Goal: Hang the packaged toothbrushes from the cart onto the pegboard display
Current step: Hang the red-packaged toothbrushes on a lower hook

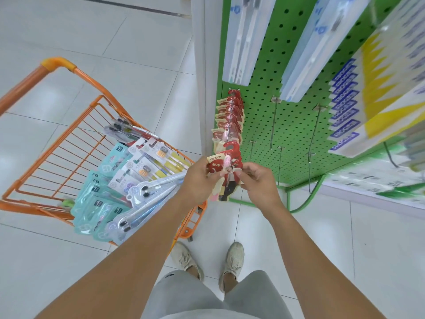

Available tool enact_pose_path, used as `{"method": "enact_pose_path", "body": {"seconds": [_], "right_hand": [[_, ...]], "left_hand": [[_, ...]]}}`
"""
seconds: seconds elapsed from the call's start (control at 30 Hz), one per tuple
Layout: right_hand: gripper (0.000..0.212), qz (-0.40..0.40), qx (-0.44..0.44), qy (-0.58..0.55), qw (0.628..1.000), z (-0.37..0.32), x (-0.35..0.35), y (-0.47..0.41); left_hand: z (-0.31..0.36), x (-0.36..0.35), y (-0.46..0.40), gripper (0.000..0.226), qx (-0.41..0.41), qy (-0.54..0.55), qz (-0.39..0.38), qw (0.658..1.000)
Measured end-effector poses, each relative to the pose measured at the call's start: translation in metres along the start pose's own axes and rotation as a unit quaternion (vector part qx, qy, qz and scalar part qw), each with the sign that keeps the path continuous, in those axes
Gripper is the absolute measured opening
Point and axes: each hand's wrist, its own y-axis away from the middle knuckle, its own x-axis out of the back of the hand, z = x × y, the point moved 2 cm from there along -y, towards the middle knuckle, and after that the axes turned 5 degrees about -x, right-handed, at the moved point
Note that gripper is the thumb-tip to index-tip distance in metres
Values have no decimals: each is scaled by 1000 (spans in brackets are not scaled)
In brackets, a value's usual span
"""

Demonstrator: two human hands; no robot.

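Both hands hold a red packaged toothbrush (pixel 226 166) just in front of the green pegboard (pixel 296 125). My left hand (pixel 200 178) grips the pack's left edge; my right hand (pixel 257 180) pinches its right edge. The pack's hook hole sits near the tip of a peg carrying a row of matching red packs (pixel 230 116). The orange cart (pixel 76 143) on the left holds several packaged toothbrushes (pixel 128 178) in teal, white and clear wrapping.
Bare metal pegs (pixel 273 120) stick out of the pegboard right of the red row. Long clear packs (pixel 243 40) hang above, and blue-and-yellow boxes (pixel 358 107) hang at right. My shoes (pixel 232 261) stand on white floor tiles beside the cart.
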Motion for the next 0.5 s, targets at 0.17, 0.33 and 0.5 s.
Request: {"method": "enact_pose_path", "body": {"seconds": [0.17, 0.33, 0.5], "right_hand": [[13, 23, -4, 56, 998, 17, 2, -23], [16, 49, -7, 67, 997, 24, -3, -42], [11, 71, -19, 84, 994, 31, -10, -63]], "left_hand": [[-10, -7, -14, 9, 0, -66, 76, 995], [-13, -12, -33, 6, 20, -37, 97, 994], [-15, -14, -42, 30, 68, 49, 76, 994]]}}
